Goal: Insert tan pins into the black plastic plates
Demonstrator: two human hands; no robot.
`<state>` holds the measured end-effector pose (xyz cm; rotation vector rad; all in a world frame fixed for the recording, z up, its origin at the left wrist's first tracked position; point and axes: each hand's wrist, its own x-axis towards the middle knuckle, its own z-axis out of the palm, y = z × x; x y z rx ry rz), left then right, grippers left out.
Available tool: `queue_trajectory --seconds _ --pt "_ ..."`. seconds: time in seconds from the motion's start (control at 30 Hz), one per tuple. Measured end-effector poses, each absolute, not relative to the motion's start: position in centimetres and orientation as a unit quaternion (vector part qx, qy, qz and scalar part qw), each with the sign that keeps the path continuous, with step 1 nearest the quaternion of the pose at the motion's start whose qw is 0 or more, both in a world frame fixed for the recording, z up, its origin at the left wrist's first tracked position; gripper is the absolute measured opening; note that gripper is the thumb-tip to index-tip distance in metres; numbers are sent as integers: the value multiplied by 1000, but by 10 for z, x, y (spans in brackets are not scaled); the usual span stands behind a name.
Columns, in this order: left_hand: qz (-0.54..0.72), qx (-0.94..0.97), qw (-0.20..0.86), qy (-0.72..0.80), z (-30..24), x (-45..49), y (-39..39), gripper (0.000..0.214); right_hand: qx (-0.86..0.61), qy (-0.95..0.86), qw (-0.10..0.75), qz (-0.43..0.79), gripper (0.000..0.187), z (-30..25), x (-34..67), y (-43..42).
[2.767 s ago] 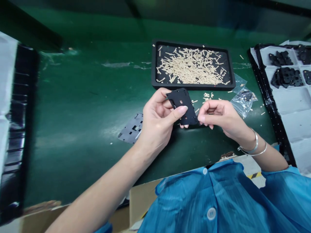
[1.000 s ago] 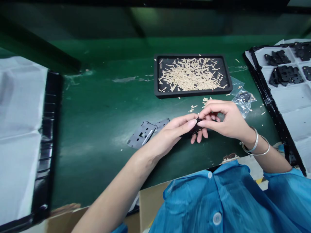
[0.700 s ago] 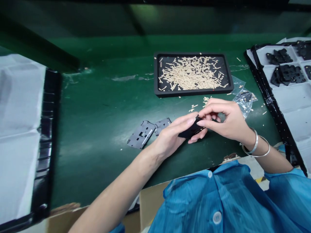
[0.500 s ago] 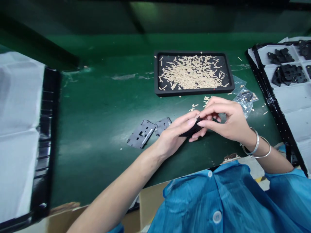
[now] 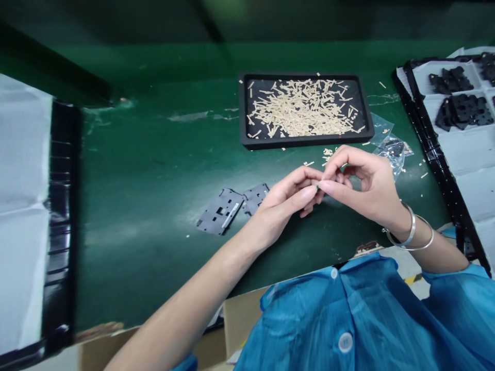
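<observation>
My left hand is closed over the green table, thumb and fingers pinching a black plastic part. Only a small dark bit of that part shows between the fingertips; the rest is hidden. My right hand meets it there, thumb and forefinger pinched together at the same spot. What the right fingertips grip, if anything, cannot be made out. Left of the hands lie two flat grey plates with cut-outs, the nearer plate and a second plate partly behind my left hand.
Beyond the hands, a black tray holds a heap of short pale strips. Loose strips and a clear plastic bag lie to its right. Black-edged, white-lined trays flank the table; the right one holds black parts.
The black part, broadly visible between my hands before, has turned or slipped mostly out of sight. Both hands stay together with fingertips closer. The view has shifted slightly.
</observation>
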<state>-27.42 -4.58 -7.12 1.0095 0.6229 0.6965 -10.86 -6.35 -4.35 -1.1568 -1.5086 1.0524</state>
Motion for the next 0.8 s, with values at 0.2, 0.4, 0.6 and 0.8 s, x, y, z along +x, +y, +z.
queue_trajectory --seconds 0.2,0.4,0.6,0.8 --pt "319 468 776 278 -73 -275 -45 30 -498 -589 440 459 15 -40 -108 -62" --pt "313 472 777 276 -76 -275 -43 32 -511 -535 425 522 21 -39 -109 -63" --pt "332 479 764 276 -79 -274 -42 31 -501 -548 441 504 15 -40 -108 -62" --pt "360 516 721 290 -82 -277 -41 26 -499 -569 457 468 15 -39 -107 -62"
